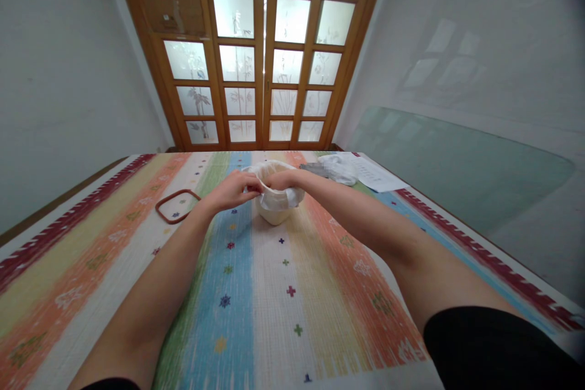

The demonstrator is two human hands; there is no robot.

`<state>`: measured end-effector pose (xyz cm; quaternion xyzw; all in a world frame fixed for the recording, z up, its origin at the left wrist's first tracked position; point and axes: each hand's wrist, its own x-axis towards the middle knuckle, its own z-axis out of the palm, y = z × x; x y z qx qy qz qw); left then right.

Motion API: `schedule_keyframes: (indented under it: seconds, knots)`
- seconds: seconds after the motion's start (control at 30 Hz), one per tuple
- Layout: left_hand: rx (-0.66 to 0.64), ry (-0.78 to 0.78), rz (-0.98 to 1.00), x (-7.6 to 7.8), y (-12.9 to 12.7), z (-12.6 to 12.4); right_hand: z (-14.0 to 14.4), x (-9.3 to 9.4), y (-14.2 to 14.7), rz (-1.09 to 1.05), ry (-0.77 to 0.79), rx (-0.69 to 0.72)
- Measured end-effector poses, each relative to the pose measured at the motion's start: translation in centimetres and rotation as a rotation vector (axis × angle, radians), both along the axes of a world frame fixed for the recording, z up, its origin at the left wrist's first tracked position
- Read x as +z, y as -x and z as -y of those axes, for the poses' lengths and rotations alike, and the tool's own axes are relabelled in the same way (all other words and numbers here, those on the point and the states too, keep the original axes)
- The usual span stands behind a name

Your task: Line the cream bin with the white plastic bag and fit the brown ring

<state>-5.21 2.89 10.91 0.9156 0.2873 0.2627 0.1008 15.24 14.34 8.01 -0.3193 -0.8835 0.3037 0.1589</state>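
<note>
I see my left hand (231,191) and right hand (280,180) both pinching the thin white cloth (278,198) draped over a small white bowl (274,214) mid-surface on the striped colourful tablecloth (274,292), each grip closed on fabric.

A brown rounded-square ring (177,205) lies left.

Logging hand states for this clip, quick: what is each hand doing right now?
Left hand: closed, pinching the white cloth at the rim of the bowl.
Right hand: closed, gripping the same cloth at the rim.
</note>
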Motion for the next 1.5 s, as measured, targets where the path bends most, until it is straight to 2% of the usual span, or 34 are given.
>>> schedule_keyframes:
  seconds: [0.07, 0.13, 0.2, 0.27, 0.4, 0.5, 0.6, 0.67, 0.77, 0.87, 0.97, 1.07, 1.23, 1.3, 1.37, 1.43, 1.5]
  knots:
    - [0.017, -0.002, -0.026, -0.1, 0.1, -0.1, 1.1, 1.9, -0.8, 0.163, -0.017, 0.098]
    - [0.051, -0.014, -0.023, -0.1, 0.2, -0.1, 2.5, 3.6, -2.1, 0.179, -0.124, 0.115]
    - [0.111, -0.053, 0.004, 0.0, 0.1, -0.1, 4.0, 4.7, -3.7, 0.134, -0.251, 0.068]
    - [0.19, -0.117, 0.054, 0.0, -0.1, -0.2, 5.5, 5.1, -5.3, 0.044, -0.326, -0.015]
    - [0.307, -0.245, 0.128, -0.1, -1.3, 0.3, 7.8, 3.9, -7.6, -0.104, -0.417, -0.061]
    - [0.289, -0.296, 0.106, -0.3, -2.9, 1.4, 8.3, 2.5, -8.6, -0.202, -0.513, -0.087]
    - [0.25, -0.346, 0.04, -0.6, -5.0, 2.8, 7.6, 1.1, -9.3, -0.333, -0.57, -0.208]
    - [0.255, -0.372, -0.018, -1.0, -6.2, 3.6, 6.9, 0.0, -9.6, -0.419, -0.544, -0.292]
    - [0.317, -0.376, -0.087, -2.1, -7.1, 3.9, 6.2, -1.8, -9.9, -0.467, -0.439, -0.318]
    - [0.359, -0.314, -0.082, -3.0, -6.8, 3.2, 6.9, -2.9, -10.0, -0.433, -0.291, -0.35]
    - [0.296, -0.202, -0.017, -3.0, -5.5, 2.4, 8.3, -2.9, -10.0, -0.416, -0.226, -0.385]
    - [0.16, -0.083, 0.037, -2.1, -3.7, 1.9, 9.4, -2.8, -10.2, -0.468, -0.236, -0.342]
    - [-0.07, 0.101, 0.041, -0.3, -0.9, 1.5, 9.4, -3.8, -10.5, -0.562, -0.059, -0.31]
    - [-0.073, 0.106, 0.018, 0.4, -0.6, 1.4, 9.0, -4.3, -10.4, -0.605, -0.032, -0.334]
    - [-0.006, 0.076, 0.015, 1.1, -0.8, 1.4, 8.7, -4.5, -10.2, -0.65, -0.041, -0.36]
    - [0.073, 0.043, 0.009, 2.0, -1.7, 1.6, 8.6, -4.5, -10.0, -0.676, -0.069, -0.386]
    - [0.09, 0.02, -0.037, 3.0, -3.1, 1.9, 8.6, -4.6, -9.7, -0.677, -0.079, -0.418]
